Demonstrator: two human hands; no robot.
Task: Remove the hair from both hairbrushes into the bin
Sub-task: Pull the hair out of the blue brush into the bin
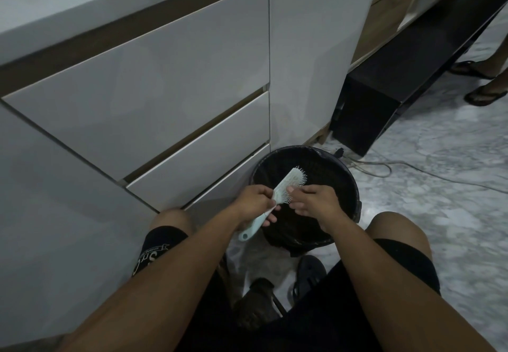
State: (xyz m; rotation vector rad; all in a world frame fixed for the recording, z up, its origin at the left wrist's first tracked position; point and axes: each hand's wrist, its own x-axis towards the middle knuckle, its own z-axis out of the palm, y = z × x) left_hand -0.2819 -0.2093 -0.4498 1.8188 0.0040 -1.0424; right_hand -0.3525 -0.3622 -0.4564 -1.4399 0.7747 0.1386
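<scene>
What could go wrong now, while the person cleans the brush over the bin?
1. The brush head sits over the bin, but the handle end hangs outside the rim; hair pulled toward the handle might land on the floor.
2. The right hand picks among stiff bristles, so its fingers could get pricked.
3. The left hand holds only the handle; a hard pull may twist the brush loose.

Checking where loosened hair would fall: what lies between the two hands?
In the head view, the pale hairbrush spans the gap between left hand and right hand, bristles facing the right hand, above the open black bin.
</scene>
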